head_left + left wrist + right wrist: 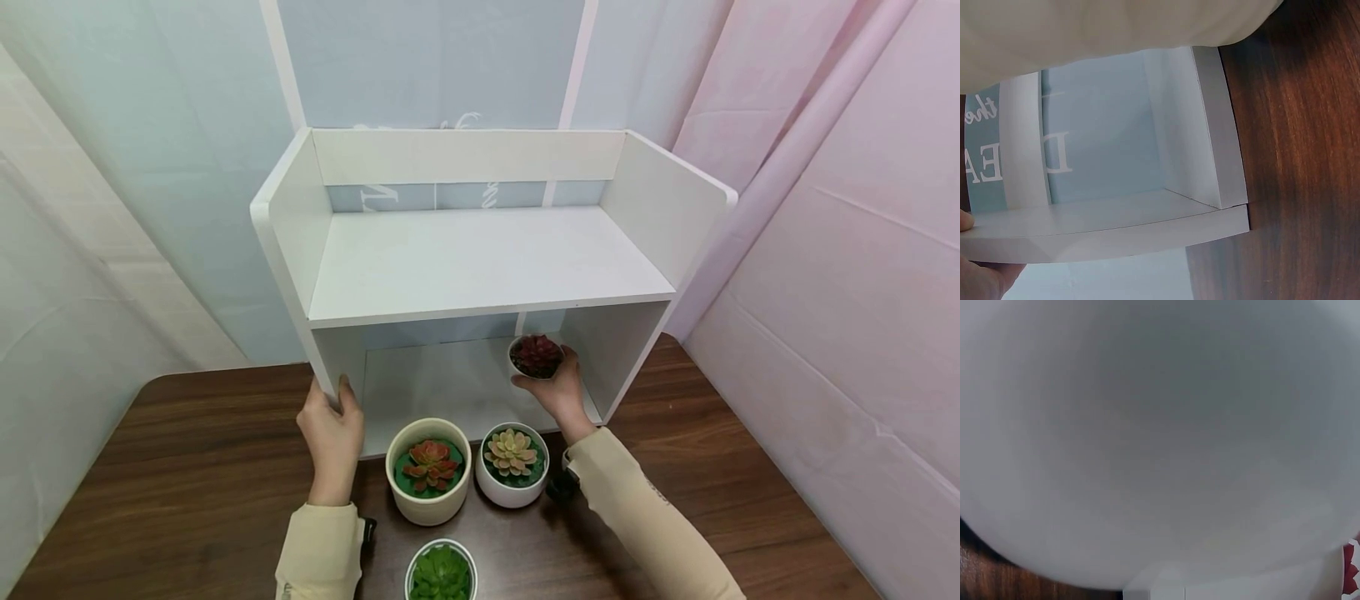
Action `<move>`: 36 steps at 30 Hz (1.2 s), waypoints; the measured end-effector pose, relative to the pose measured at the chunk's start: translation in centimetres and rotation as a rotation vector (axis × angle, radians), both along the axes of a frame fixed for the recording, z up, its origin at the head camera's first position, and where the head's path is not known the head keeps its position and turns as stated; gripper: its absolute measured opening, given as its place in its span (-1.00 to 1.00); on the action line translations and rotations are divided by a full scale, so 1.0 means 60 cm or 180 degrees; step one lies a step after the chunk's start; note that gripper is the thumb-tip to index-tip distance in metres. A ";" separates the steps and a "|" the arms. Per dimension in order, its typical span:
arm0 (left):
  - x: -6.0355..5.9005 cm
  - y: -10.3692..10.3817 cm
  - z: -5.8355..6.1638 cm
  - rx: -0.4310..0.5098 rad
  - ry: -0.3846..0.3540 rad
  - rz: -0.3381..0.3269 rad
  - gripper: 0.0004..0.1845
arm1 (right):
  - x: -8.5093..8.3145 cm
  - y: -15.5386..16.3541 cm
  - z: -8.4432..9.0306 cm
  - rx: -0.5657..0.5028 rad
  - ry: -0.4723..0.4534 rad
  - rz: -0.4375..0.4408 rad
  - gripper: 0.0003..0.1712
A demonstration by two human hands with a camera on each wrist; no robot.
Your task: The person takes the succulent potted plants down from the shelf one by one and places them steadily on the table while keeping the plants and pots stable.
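My left hand (332, 433) grips the front edge of the left side panel (1116, 234) of a white two-tier shelf (465, 250), thumb on the inner face. In the left wrist view, fingers (985, 278) show on the panel's other side. Inside the lower compartment, toward its right end, my right hand (561, 398) holds a small white pot with a dark red succulent (538, 356), thumb and fingers round its side. Close before the right wrist camera, a white pot (1160, 456) fills most of the view; dark red leaves (1350, 569) peek in at the lower right.
Before the shelf stand a cream pot with a red-orange succulent (429, 487) and a white pot with a pale yellow-pink succulent (512, 467). Nearer is a green succulent in a white pot (441, 573). All are on a dark wood table (202, 467); pale curtains (847, 275) surround it.
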State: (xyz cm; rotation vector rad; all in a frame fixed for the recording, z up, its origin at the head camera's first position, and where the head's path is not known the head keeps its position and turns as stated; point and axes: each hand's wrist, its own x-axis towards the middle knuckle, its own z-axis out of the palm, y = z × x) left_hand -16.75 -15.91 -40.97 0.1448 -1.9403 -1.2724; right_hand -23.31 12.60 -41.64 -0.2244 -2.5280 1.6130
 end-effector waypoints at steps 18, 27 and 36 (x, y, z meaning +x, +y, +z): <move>-0.002 -0.001 -0.005 -0.0035 0.0053 0.0033 -0.73 | 0.005 0.007 0.006 -0.0087 0.0080 -0.0115 0.13; -0.002 0.000 -0.006 -0.0047 0.0044 0.0045 -0.73 | 0.011 0.005 0.015 -0.0073 0.0124 -0.0090 0.12; -0.002 -0.001 -0.006 -0.0053 0.0023 0.0070 -0.73 | 0.020 0.003 0.024 0.0024 0.0154 -0.0047 0.14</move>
